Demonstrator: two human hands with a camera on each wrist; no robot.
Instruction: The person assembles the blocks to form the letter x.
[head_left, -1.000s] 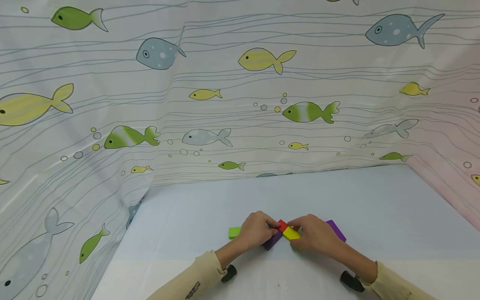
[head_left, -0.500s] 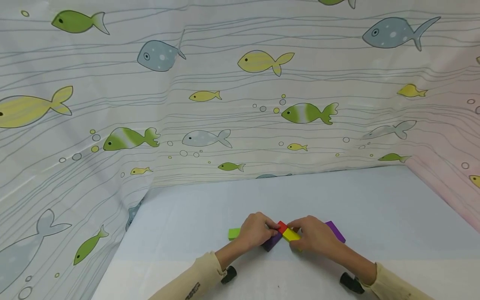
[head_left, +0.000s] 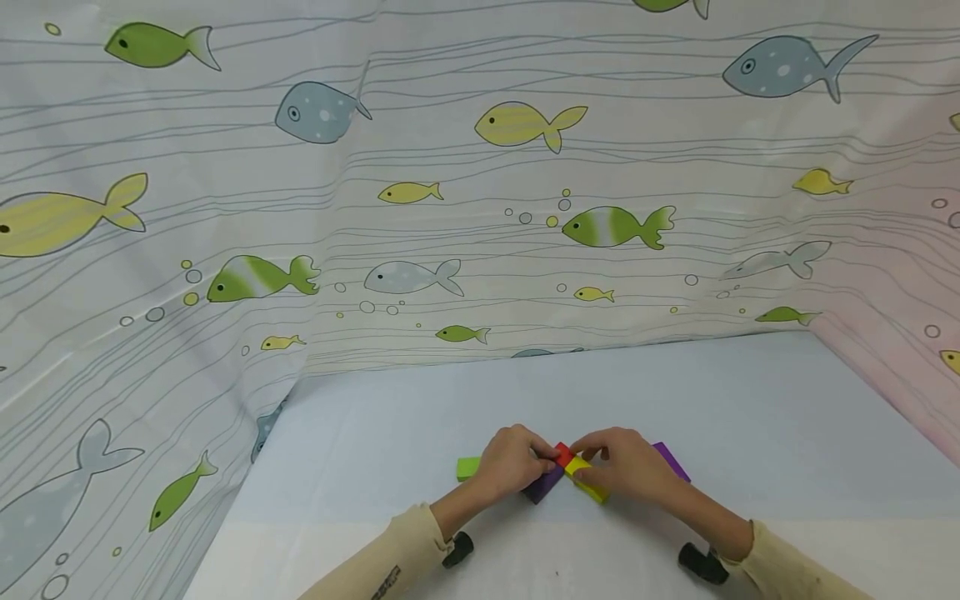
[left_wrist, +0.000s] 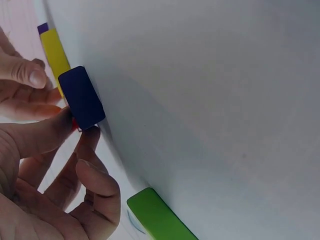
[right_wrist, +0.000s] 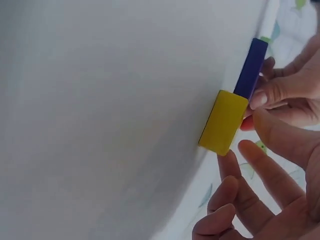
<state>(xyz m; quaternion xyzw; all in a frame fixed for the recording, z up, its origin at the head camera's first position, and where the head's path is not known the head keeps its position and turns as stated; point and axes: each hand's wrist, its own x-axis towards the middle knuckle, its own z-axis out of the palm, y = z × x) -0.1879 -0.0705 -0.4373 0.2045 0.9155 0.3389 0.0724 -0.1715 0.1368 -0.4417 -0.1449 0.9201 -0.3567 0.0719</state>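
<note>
My left hand (head_left: 510,462) pinches a dark purple block (head_left: 542,486) between thumb and fingertips. Its index fingertip also reaches a small red block (head_left: 563,453), which sits where the dark purple block meets a yellow block (head_left: 592,486). On the other side, my right hand (head_left: 626,467) has its thumb on the yellow block and its index finger beside the red one. In the right wrist view, the right fingertips lie about the yellow block (right_wrist: 223,122). Only a sliver of red shows in the left wrist view, behind the dark purple block (left_wrist: 81,97).
A green block (head_left: 467,468) lies left of my left hand, partly hidden by it. Beyond the right hand lies a brighter purple block (head_left: 671,462). The white tabletop (head_left: 420,400) ends at a fish-patterned curtain (head_left: 420,233).
My right thumb has slid up along the yellow block and its index finger has shifted toward the red block, baring more of the yellow one. The left hand stays put.
</note>
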